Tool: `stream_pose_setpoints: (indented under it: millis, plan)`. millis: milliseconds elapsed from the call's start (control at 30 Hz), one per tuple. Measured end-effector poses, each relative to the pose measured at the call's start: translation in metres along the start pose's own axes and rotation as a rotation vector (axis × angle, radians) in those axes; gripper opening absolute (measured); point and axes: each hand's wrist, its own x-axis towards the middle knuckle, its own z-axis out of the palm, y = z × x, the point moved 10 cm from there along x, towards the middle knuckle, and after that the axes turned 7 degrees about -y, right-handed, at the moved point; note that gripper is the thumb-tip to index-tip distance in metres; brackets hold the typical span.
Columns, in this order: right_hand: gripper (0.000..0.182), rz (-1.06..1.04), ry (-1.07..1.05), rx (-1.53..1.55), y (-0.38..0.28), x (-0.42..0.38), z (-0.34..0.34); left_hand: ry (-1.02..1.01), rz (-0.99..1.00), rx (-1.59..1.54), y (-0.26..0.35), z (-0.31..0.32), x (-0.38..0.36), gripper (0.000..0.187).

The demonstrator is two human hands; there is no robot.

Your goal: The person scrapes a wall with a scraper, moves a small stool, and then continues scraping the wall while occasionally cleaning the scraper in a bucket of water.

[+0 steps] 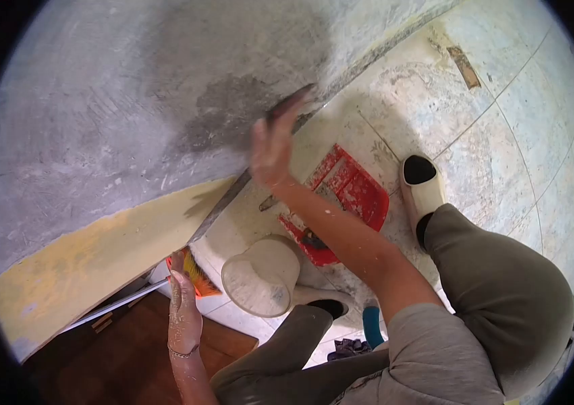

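My right hand [273, 152] is raised against the grey plastered wall [84, 148], its fingers closed around a dark, flat trowel-like blade [290, 103]. Motion blurs the hand and the blade, and the grip is partly hidden. A darker, damp-looking patch [226, 111] of plaster lies beside the blade. My left hand [184, 304], dusted with pale plaster, has its fingers extended near the wall's end edge and seems to hold nothing. Below my right forearm, a plaster-smeared red dustpan [371, 196] contains grey material and a partly covered dark object [312, 238].
An off-white bucket-like container [256, 287] stands by my foot. Behind my left hand is an orange broom [202, 273], near a brown panel [125, 358]. A small slim tool [268, 202] lies near the wall base. Stained tiles [455, 135] cover the floor.
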Motion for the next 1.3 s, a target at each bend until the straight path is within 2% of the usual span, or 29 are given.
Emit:
stream_pose_setpoints:
  millis: [67, 133, 167, 233, 267, 300, 333, 367, 433, 467, 533, 567, 600, 633, 667, 700, 767, 800, 867, 900, 967, 1000, 1033, 1100, 1133, 1267, 1300]
  plan:
    - [0.074, 0.076, -0.067, 0.031, 0.030, 0.008, 0.010, 0.017, -0.012, -0.006, 0.004, 0.001, -0.003, 0.077]
    - [0.072, 0.361, 0.073, 0.277, 0.060, 0.020, 0.007, 0.013, -0.026, 0.014, 0.009, 0.012, -0.018, 0.078]
    - [0.072, 0.349, 0.085, 0.275, 0.044, 0.013, 0.004, 0.002, -0.016, 0.020, 0.013, 0.019, -0.021, 0.078]
    - [0.067, -0.018, -0.106, -0.112, -0.055, -0.006, 0.013, -0.009, -0.005, 0.014, 0.015, 0.032, -0.023, 0.078]
    - [0.067, -0.004, -0.113, -0.116, -0.041, 0.009, 0.007, -0.011, -0.022, 0.018, 0.019, 0.034, -0.023, 0.078]
    - [0.068, 0.268, -0.074, 0.181, 0.014, 0.035, -0.006, -0.011, -0.043, 0.025, 0.022, 0.027, -0.021, 0.079]
    - [0.070, 0.535, -0.028, 0.481, 0.041, 0.043, -0.006, -0.008, -0.059, 0.031, 0.022, 0.024, -0.029, 0.079]
    - [0.070, 0.530, -0.030, 0.481, 0.024, 0.028, 0.007, -0.009, -0.058, 0.032, 0.026, 0.029, -0.032, 0.079]
    - [0.070, 0.193, 0.088, 0.316, -0.076, 0.013, 0.021, -0.027, -0.029, 0.034, 0.029, 0.035, -0.038, 0.079]
    - [0.070, 0.200, 0.085, 0.303, -0.059, 0.015, 0.013, -0.038, -0.042, 0.033, 0.031, 0.033, -0.037, 0.079]
    - [0.063, 0.211, 0.027, -0.011, -0.010, 0.021, 0.005, -0.041, -0.059, 0.046, 0.058, 0.052, -0.024, 0.080]
    - [0.063, 0.202, 0.028, 0.007, 0.000, 0.018, 0.017, -0.027, -0.048, 0.051, 0.146, 0.109, 0.091, 0.080]
    - [0.062, 0.295, 0.078, 0.378, 0.025, 0.014, 0.032, -0.023, -0.033, 0.054, 0.074, 0.055, -0.032, 0.080]
    - [0.061, 0.381, 0.131, 0.747, 0.041, 0.015, 0.048, -0.027, -0.015, 0.065, 0.077, 0.056, -0.039, 0.080]
    - [0.061, 0.124, 0.120, 0.237, -0.081, 0.022, 0.014, -0.032, -0.010, 0.071, 0.082, 0.063, -0.041, 0.081]
    - [0.061, 0.128, 0.120, 0.226, -0.061, 0.031, 0.005, -0.042, -0.019, 0.073, 0.086, 0.075, -0.041, 0.081]
    - [0.071, 0.418, 0.081, 0.382, 0.022, 0.028, -0.004, -0.049, -0.067, 0.088, 0.103, 0.081, -0.034, 0.081]
    - [0.071, 0.406, 0.084, 0.394, 0.019, 0.023, 0.007, -0.042, -0.054, 0.095, 0.109, 0.083, -0.035, 0.081]
    - [0.064, 0.178, 0.095, 0.276, -0.011, 0.016, 0.026, -0.050, -0.028, 0.129, 0.115, 0.088, -0.046, 0.082]
    - [0.064, 0.189, 0.099, 0.264, -0.003, 0.012, 0.018, -0.063, -0.042, 0.136, 0.119, 0.094, -0.045, 0.082]
    - [0.068, 0.178, 0.038, -0.149, 0.008, 0.011, 0.003, -0.079, -0.076, 0.142, 0.128, 0.101, -0.041, 0.082]
    - [0.077, 0.490, 0.309, 0.304, 0.109, -0.001, 0.010, -0.067, -0.066, 0.143, 0.141, 0.110, -0.032, 0.082]
    - [0.077, 0.467, 0.310, 0.317, 0.056, -0.003, -0.012, -0.063, -0.043, 0.143, 0.135, 0.099, -0.046, 0.083]
    - [0.084, 0.234, -0.142, 0.215, -0.081, 0.005, 0.017, -0.078, -0.054, 0.165, 0.139, 0.107, -0.052, 0.083]
    - [0.084, 0.039, -0.117, 0.153, -0.064, 0.000, 0.015, -0.081, -0.063, 0.162, 0.139, 0.108, -0.053, 0.083]
    - [0.070, 0.163, -0.104, 0.029, -0.065, 0.007, 0.025, -0.037, -0.022, 0.235, 0.122, 0.097, -0.048, 0.078]
    - [0.068, 0.113, -0.034, -0.016, -0.116, 0.019, 0.019, -0.044, -0.044, 0.277, 0.110, 0.094, -0.061, 0.075]
